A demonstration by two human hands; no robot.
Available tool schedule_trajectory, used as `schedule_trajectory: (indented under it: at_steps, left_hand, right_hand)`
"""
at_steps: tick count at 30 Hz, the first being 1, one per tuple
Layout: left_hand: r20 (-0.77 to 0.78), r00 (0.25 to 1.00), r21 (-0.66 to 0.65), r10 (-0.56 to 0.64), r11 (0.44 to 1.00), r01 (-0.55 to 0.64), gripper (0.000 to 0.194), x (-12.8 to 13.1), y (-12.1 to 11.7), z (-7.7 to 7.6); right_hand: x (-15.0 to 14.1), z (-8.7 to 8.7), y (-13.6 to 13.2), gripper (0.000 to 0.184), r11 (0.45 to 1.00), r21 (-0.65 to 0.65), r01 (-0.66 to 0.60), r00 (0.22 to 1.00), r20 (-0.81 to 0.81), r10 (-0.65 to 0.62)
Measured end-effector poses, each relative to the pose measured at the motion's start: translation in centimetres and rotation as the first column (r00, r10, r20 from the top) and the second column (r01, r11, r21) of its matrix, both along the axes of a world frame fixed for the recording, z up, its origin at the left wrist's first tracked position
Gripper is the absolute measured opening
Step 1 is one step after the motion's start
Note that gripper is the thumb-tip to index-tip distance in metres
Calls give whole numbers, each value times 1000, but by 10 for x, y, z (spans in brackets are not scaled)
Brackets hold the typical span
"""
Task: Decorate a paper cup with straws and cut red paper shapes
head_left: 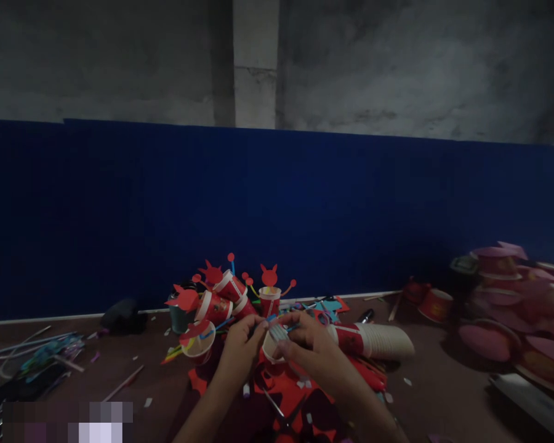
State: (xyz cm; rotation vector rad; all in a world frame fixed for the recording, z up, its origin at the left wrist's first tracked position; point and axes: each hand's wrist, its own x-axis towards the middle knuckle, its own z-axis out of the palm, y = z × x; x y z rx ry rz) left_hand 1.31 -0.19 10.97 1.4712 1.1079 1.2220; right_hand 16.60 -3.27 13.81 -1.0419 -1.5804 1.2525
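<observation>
Both hands meet over a red paper cup (271, 349) held low at the centre of the table. My left hand (242, 344) grips the cup's left side, fingers curled at its rim. My right hand (307, 341) pinches a small pale strip with a blue stick (279, 331) at the cup's mouth. Just behind stands a cluster of finished red cup figures (231, 295) with red paper ears and coloured stick arms. Red paper scraps (290, 394) lie beneath my wrists.
A stack of nested red-and-white cups (373, 340) lies on its side right of my hands. Pink and red bowls and lids (503, 307) pile at the far right. Sticks and straws (37, 354) scatter at left. A blue wall panel (277, 209) backs the table.
</observation>
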Motion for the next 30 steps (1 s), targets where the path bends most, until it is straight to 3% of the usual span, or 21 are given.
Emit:
schedule_trajectory:
  at_steps: [8, 14, 23, 30]
  left_hand:
    - [90, 996, -89, -14, 996, 22, 24, 6, -2, -2]
    - [146, 988, -159, 57, 987, -34, 21, 6, -6, 4]
    - [170, 985, -106, 5, 994, 13, 31, 5, -6, 9]
    - [233, 972, -160, -17, 986, 55, 35, 0, -7, 9]
  right_hand:
    - [4, 3, -4, 24, 1000, 4, 18, 998, 55, -18]
    - [4, 7, -7, 24, 1000, 27, 10, 995, 97, -12]
    - [4, 5, -7, 19, 997, 75, 16, 980, 195, -31]
    - [6, 5, -6, 18, 990, 111, 91, 956, 268, -118]
